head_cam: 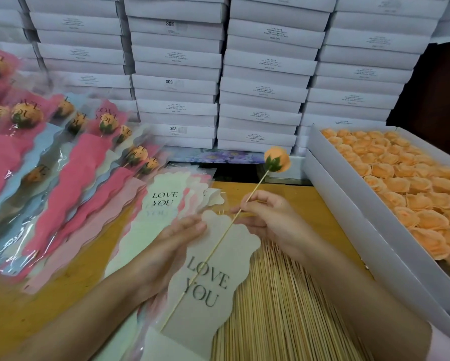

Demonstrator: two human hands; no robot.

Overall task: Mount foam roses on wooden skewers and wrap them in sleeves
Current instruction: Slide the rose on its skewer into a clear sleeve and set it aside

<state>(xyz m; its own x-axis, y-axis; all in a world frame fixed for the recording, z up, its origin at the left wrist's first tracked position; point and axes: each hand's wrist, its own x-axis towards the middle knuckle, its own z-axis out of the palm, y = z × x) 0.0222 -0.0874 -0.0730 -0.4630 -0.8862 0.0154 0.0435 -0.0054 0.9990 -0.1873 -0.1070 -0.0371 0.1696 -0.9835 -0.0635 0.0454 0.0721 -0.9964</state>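
Note:
An orange foam rose (pixel 278 158) with a green calyx sits on top of a long wooden skewer (pixel 213 248). My right hand (pixel 268 220) pinches the skewer partway down and holds it slanted, with the rose up and away from me. My left hand (pixel 174 243) grips the wavy top edge of a beige "LOVE YOU" sleeve (pixel 218 259). The skewer's lower part lies across that sleeve. A stack of more sleeves (pixel 164 201) lies just behind my left hand.
Loose skewers (pixel 283 303) lie in a pile under my right forearm. A white box (pixel 349 204) at the right is filled with orange foam roses (pixel 401 183). Wrapped roses in pink and blue sleeves (pixel 62 162) cover the left. Stacked white boxes (pixel 218 74) wall the back.

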